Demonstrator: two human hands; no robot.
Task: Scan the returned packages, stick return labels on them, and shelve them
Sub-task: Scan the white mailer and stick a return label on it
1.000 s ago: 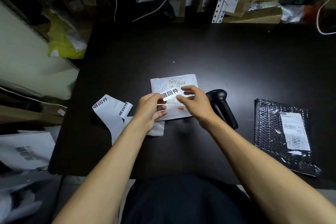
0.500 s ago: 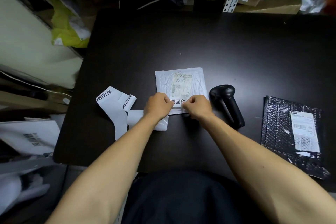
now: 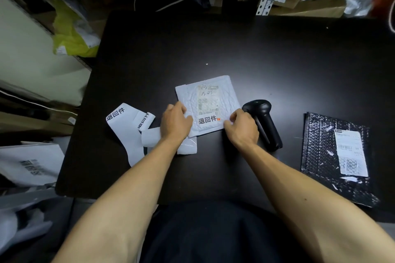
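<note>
The worktop (image 3: 277, 60) is a dark, smooth, matt board with a faint sheen. The white package (image 3: 230, 100) near its front edge is a quilted, bubble-padded mailer with a dull finish, bearing a paper shipping label (image 3: 206, 98) and a white paper return label (image 3: 208, 120). The label strip (image 3: 126, 126) toward the left edge is smooth, white paper. The scanner (image 3: 265, 121) looks like black plastic with a slight gloss. The black package (image 3: 320, 156) by the right edge is shiny, crinkled bubble plastic.
</note>
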